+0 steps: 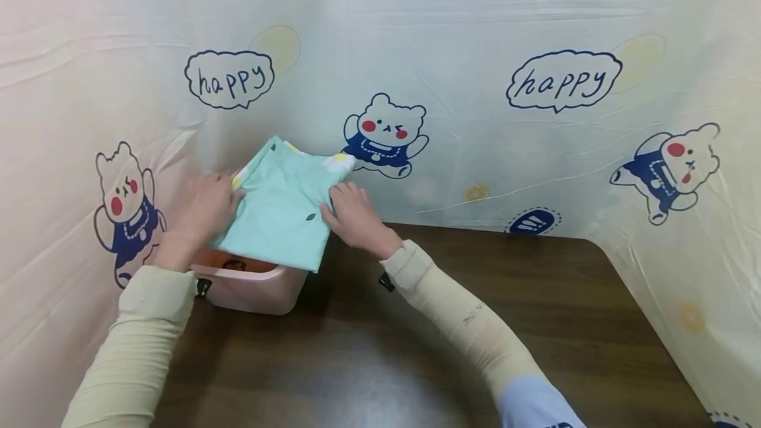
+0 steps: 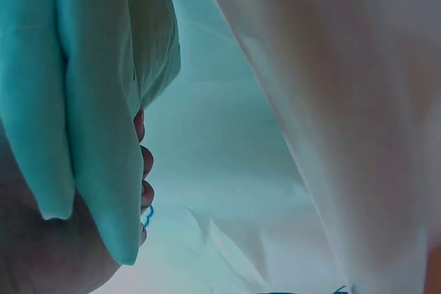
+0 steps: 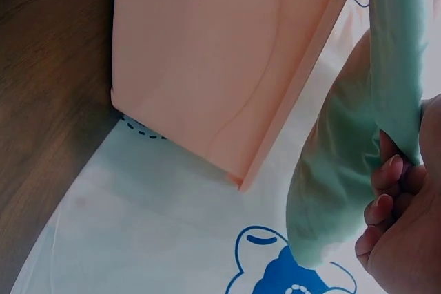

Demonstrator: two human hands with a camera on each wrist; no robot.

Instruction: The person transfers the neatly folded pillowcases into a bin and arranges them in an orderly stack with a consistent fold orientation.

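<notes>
A folded mint-green cloth (image 1: 279,210) with white-and-yellow flowers and dark leaves is held above a pink plastic bin (image 1: 255,289). My left hand (image 1: 208,207) grips its left edge, and my right hand (image 1: 355,216) grips the right edge. The left wrist view has folds of the cloth (image 2: 103,115) hanging over the left hand (image 2: 62,246), with fingertips curled behind. In the right wrist view, the right hand (image 3: 403,218) has its fingers curled at the cloth (image 3: 337,163), beside the bin's outer wall (image 3: 200,53). The cloth hides most of the bin's inside; something orange shows under its near edge.
The bin stands at the far left of a dark wooden table (image 1: 368,349). A pale curtain (image 1: 452,71) printed with cartoon bears and "happy" bubbles hangs close behind the table and along both sides.
</notes>
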